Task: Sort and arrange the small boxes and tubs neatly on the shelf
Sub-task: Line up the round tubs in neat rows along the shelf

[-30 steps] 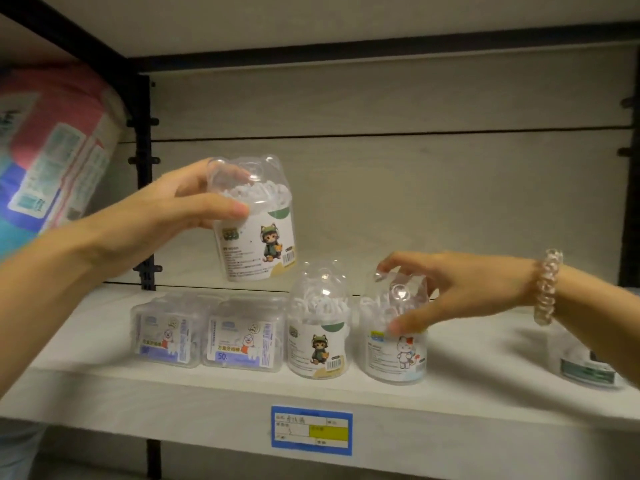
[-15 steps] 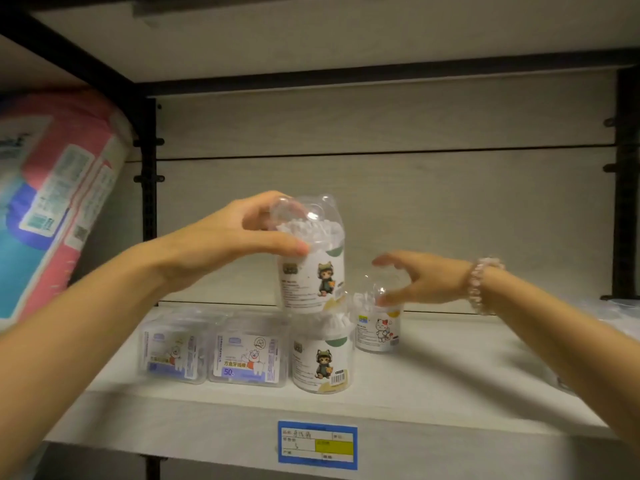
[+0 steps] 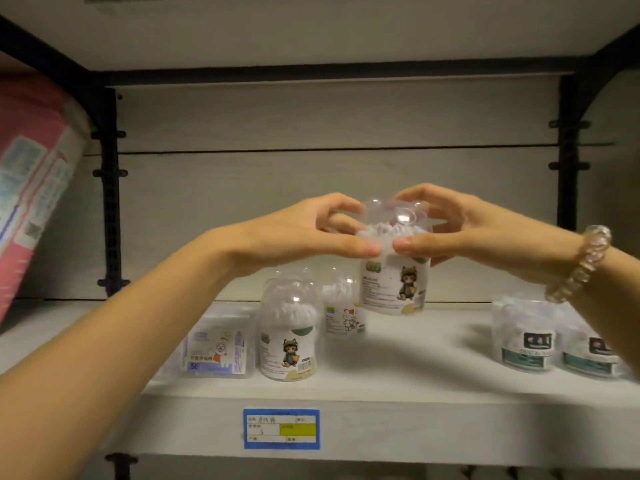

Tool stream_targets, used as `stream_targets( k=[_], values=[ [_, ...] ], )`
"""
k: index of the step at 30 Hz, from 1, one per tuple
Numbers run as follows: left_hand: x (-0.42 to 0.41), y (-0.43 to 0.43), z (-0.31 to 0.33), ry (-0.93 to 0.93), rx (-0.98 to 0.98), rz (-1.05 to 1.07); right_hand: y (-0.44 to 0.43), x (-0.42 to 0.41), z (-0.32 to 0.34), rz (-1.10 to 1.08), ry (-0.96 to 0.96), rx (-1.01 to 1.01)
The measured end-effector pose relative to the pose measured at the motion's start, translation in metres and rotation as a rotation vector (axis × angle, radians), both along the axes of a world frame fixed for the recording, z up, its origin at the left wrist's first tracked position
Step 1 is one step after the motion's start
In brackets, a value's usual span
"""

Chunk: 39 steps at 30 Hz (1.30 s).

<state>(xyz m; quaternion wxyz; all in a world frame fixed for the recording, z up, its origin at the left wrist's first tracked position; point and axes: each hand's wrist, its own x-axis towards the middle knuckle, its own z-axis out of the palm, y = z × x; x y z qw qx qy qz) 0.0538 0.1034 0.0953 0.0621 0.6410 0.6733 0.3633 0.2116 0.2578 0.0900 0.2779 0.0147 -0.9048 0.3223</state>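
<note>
Clear tub [image 3: 394,271], white label; blue-yellow price tag [image 3: 281,428]; pink pack [image 3: 31,188].

One head-worn camera faces the shelf [image 3: 381,386] straight on from close, roughly level with it.

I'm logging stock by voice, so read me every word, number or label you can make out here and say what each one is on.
"50": on the flat clear box, lower left of its label.
Blue price tag on the shelf edge: writing too small to read.
Held tub, standing cat-label tub, white-cat tub: print blurred.
Two green-banded tubs: dark logo unreadable.
Pink package: blurred.
</note>
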Motion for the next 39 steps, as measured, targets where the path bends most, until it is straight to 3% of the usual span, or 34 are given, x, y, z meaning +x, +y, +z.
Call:
stream_targets(
  k=[4, 9, 17, 23, 39],
  values=[
    [-0.022, -0.019, -0.014, 0.101, 0.026, 0.204, 0.015, 0.013, -0.002, -0.113, 0.041, -0.069],
    [-0.036, -0.039, -0.033, 0.325, -0.316, 0.326, 0.011, 0.007, -0.018, -0.154, -0.044, -0.028],
    [-0.042, -0.038, -0.045, 0.283, -0.234, 0.339, 0.002, -0.035, -0.051, -0.165, -0.198, 0.148],
    [-0.042, -0.038, -0.046, 0.301, -0.192, 0.365, 0.003, -0.048, -0.063, -0.12, -0.177, 0.056],
    [-0.049, -0.038, -0.038, 0.26, -0.21, 0.352, 0.005, -0.044, -0.05, -0.117, -0.248, 0.113]
  ],
)
